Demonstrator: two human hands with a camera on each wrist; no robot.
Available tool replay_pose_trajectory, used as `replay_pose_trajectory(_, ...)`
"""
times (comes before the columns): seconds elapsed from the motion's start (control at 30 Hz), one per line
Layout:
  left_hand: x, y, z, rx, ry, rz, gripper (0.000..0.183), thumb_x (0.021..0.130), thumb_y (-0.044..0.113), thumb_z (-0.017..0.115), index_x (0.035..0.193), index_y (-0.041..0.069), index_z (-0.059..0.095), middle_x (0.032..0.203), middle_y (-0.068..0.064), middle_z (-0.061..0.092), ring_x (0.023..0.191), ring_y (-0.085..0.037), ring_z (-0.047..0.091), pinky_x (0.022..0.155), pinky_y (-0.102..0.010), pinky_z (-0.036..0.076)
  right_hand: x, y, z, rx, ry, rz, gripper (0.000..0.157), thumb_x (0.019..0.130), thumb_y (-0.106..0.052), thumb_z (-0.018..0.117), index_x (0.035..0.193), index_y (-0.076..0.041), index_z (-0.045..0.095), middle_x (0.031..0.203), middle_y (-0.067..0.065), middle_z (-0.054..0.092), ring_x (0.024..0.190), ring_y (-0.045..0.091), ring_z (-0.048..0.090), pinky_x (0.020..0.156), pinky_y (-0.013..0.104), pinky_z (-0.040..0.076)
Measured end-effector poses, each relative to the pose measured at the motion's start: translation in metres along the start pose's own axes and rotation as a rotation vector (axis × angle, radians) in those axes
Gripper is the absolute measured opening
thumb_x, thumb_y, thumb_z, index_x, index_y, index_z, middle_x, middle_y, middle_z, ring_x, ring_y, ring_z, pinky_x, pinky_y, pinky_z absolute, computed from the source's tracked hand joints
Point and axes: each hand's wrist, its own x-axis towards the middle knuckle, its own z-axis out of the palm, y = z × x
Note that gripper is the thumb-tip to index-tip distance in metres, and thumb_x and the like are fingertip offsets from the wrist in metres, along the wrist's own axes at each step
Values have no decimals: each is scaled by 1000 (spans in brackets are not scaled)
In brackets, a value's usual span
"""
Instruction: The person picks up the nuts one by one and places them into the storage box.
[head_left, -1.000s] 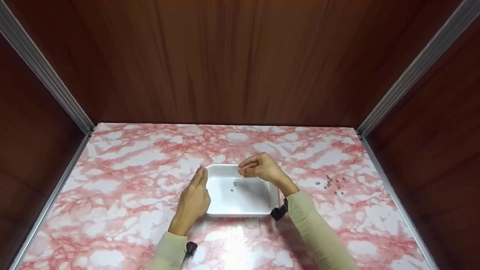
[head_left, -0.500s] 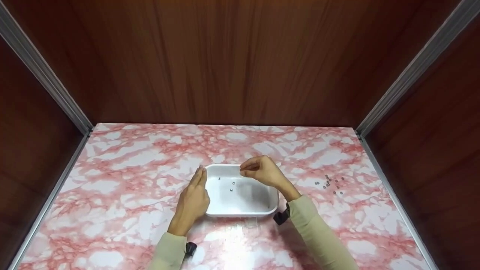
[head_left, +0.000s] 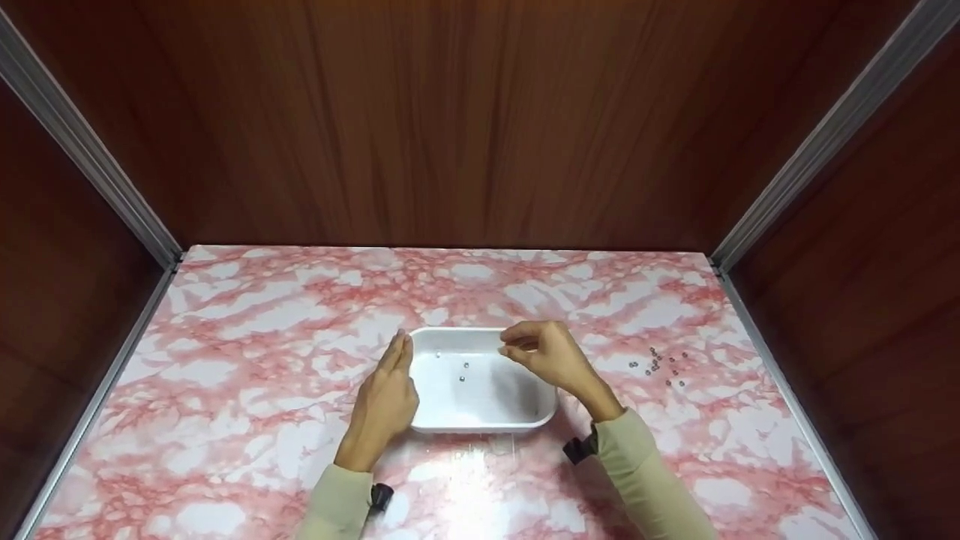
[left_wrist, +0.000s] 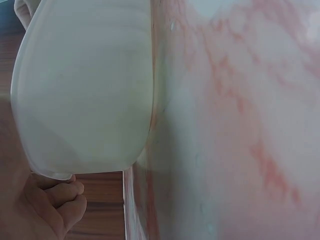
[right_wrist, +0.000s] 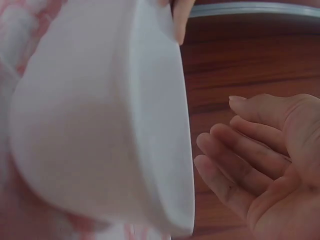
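Observation:
A white rectangular tray (head_left: 480,428) with rounded corners stands on the marbled surface. Small shiny metallic pieces (head_left: 462,379) lie inside it, too small to tell their kind. My left hand (head_left: 385,405) rests along the tray's left rim, its visible fingers stretched forward. In the left wrist view, the fingers (left_wrist: 70,210) of that hand show beyond the tray's corner. Over the tray's back right part is my right hand (head_left: 555,356). In the right wrist view, its thumb and bent fingers (right_wrist: 240,160) stand apart with nothing between them.
A loose scatter of similar small metallic pieces (head_left: 655,366) lies on the red and white marbled table (head_left: 262,315), right of the tray. Brown wood-look panels (head_left: 450,135) with grey metal corner strips (head_left: 810,150) enclose the back and sides.
My right hand has moved right and slightly nearer over the tray, its thumb now apart from the fingers. Another small piece shows at the tray's back left. The left hand stays put.

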Motion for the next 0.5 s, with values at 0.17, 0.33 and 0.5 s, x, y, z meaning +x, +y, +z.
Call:
replay_pose_trajectory(0.17,1,0,0,0,-1,-3,55,104,6,46,157,-7,41,168,-23,36,155,-37,40,107,-45,56,-14,8,-10,-49,67,-34,16,92,-7,78,107,-1,81,106,19,81,96,30,80,89,41,65)
replay_pose_trajectory(0.33,2,0,1,8,13,1,54,103,6,46,155,-8,43,167,-23,38,154,-38,42,109,-46,55,-28,17,-20,-87,126,-21,16,91,-5,79,106,1,80,107,18,81,98,33,80,89,40,65)
replay_pose_trajectory(0.5,1,0,1,10,24,4,53,103,5,46,155,-8,45,167,-24,39,153,-38,43,103,-46,58,-43,28,-30,-134,158,3,16,91,-2,78,107,0,80,105,15,82,97,32,80,89,42,65)
